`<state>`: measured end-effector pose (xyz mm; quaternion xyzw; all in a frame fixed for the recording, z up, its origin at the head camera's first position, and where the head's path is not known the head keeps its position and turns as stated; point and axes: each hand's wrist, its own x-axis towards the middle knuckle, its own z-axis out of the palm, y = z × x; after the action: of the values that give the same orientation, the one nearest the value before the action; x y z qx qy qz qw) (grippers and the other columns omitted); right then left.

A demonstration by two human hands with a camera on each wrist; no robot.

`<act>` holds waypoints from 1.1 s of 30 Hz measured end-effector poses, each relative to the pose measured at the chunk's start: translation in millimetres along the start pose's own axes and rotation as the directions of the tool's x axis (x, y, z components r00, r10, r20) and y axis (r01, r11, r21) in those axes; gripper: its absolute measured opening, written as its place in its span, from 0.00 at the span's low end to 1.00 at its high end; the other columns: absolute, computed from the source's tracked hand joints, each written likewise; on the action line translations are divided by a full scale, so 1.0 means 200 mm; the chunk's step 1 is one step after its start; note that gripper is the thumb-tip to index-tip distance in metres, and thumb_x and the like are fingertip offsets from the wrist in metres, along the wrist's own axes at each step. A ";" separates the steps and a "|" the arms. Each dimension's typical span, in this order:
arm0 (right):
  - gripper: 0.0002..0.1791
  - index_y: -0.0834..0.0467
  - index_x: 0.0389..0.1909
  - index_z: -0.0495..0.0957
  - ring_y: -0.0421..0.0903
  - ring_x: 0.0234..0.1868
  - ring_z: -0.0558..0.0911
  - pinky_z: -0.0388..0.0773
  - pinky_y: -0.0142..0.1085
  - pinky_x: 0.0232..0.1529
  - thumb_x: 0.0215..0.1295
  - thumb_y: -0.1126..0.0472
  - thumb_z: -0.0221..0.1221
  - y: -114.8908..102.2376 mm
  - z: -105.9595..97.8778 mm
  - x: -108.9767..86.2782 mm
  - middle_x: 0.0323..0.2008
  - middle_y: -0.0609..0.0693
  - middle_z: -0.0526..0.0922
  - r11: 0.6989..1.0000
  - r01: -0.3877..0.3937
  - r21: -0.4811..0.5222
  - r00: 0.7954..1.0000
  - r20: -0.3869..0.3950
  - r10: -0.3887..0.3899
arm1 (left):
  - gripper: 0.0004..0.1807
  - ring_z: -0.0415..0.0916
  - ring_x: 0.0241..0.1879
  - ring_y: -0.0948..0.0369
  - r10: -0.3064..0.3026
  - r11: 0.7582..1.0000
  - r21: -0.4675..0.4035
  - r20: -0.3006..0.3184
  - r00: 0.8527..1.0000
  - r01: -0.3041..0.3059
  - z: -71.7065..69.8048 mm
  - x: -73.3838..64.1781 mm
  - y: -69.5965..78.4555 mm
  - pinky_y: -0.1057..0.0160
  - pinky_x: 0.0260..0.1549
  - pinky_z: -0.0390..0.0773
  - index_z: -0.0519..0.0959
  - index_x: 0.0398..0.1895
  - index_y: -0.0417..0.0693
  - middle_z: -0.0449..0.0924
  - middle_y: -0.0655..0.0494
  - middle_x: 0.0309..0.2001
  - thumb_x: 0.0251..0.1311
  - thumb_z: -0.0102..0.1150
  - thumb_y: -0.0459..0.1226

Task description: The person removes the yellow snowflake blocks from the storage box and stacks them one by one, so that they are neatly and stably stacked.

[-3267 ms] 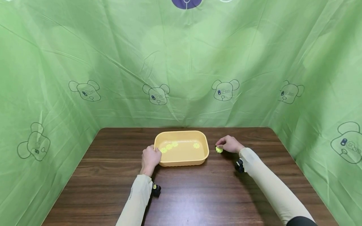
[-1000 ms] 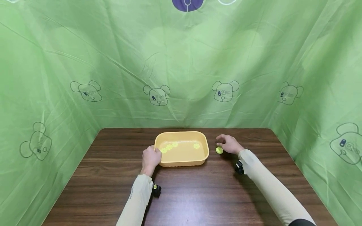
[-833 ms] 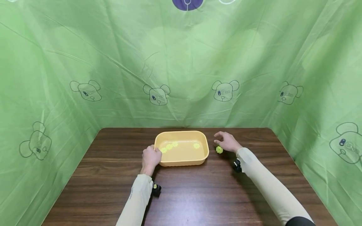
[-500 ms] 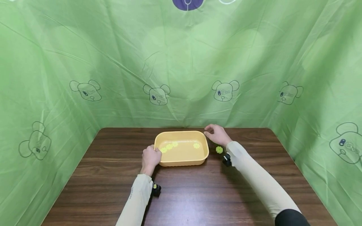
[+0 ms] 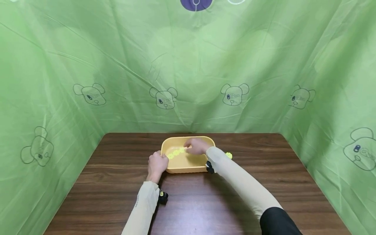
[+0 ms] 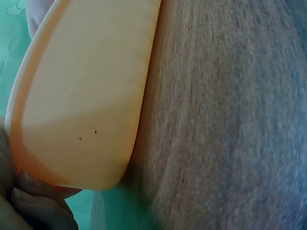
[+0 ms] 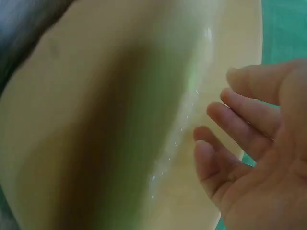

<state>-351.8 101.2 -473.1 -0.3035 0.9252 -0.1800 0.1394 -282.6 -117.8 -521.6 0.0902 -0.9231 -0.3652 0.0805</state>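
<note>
A yellow rectangular plastic basin (image 5: 186, 170) stands on the table. My left hand (image 5: 157, 165) grips its left rim; in the left wrist view the fingers (image 6: 41, 203) curl at the end of the basin. Inside, several yellow-green flower-shaped pieces (image 5: 176, 152) lie in a row toward the left. Over the basin's inside hangs my right hand (image 5: 196, 146), its fingers loosely bent and holding nothing in the right wrist view. Another yellow-green flower-shaped piece (image 5: 228, 155) rests on the table to the right, partly behind the right sleeve. The basin's right part is hidden by the right arm.
The dark wood table (image 5: 188, 199) is enclosed by green curtains (image 5: 194, 65) with printed bear heads at the back and both sides. The basin sits near the table's far edge. Each wrist carries a black camera (image 5: 163, 197).
My right hand has let go of the flower piece on the table, lifted away and moved left over the basin. My left hand has stayed on the rim.
</note>
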 end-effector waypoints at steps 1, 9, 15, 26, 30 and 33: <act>0.21 0.63 0.60 0.79 0.56 0.63 0.78 0.71 0.47 0.66 0.71 0.59 0.57 -0.01 0.01 0.00 0.60 0.58 0.82 1.000 0.006 -0.013 1.000 0.028 -0.006 | 0.14 0.82 0.33 0.42 0.005 1.000 0.001 0.001 1.000 -0.005 0.00 0.00 0.00 0.44 0.33 0.79 0.83 0.31 0.41 0.84 0.38 0.32 0.65 0.48 0.38; 0.25 0.59 0.64 0.76 0.54 0.66 0.75 0.63 0.50 0.71 0.71 0.51 0.58 -0.04 0.07 -0.01 0.63 0.54 0.79 0.977 0.039 -0.208 0.988 0.155 -0.006 | 0.14 0.81 0.31 0.45 0.005 1.000 0.008 0.007 1.000 -0.005 0.01 0.00 0.01 0.47 0.30 0.79 0.82 0.30 0.42 0.83 0.41 0.30 0.65 0.48 0.39; 0.19 0.59 0.56 0.82 0.52 0.61 0.79 0.71 0.45 0.66 0.70 0.53 0.60 -0.05 0.05 -0.04 0.57 0.53 0.84 0.981 -0.027 -0.192 0.993 0.108 0.049 | 0.14 0.80 0.30 0.46 0.000 1.000 0.002 0.013 1.000 0.000 0.00 0.01 0.00 0.48 0.29 0.78 0.82 0.30 0.42 0.82 0.41 0.29 0.66 0.48 0.39; 0.18 0.60 0.51 0.83 0.48 0.46 0.82 0.78 0.43 0.54 0.62 0.58 0.68 -0.01 0.09 0.02 0.43 0.53 0.85 0.993 -0.111 -0.032 0.991 -0.075 0.108 | 0.14 0.80 0.30 0.47 -0.009 1.000 -0.016 0.006 1.000 0.009 0.01 0.03 -0.01 0.48 0.29 0.78 0.83 0.31 0.43 0.83 0.42 0.30 0.67 0.48 0.39; 0.16 0.59 0.47 0.84 0.47 0.45 0.82 0.77 0.42 0.53 0.60 0.58 0.70 0.02 0.13 0.04 0.40 0.52 0.85 0.989 -0.145 -0.006 0.984 -0.108 0.144 | 0.14 0.80 0.30 0.47 -0.004 1.000 -0.016 0.012 1.000 0.004 0.01 0.03 -0.01 0.48 0.28 0.78 0.83 0.32 0.43 0.83 0.42 0.30 0.66 0.48 0.39; 0.14 0.60 0.45 0.83 0.47 0.42 0.81 0.77 0.42 0.52 0.60 0.58 0.70 0.03 0.14 0.05 0.37 0.51 0.84 0.987 -0.161 0.002 0.981 -0.108 0.160 | 0.14 0.80 0.29 0.47 0.001 1.000 -0.014 0.014 1.000 -0.001 0.00 0.03 -0.01 0.48 0.29 0.79 0.83 0.32 0.42 0.83 0.41 0.30 0.66 0.48 0.38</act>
<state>-352.0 92.7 -503.1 -0.2184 0.9534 -0.1811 0.1025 -288.7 -120.3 -523.1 0.0867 -0.9210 -0.3724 0.0747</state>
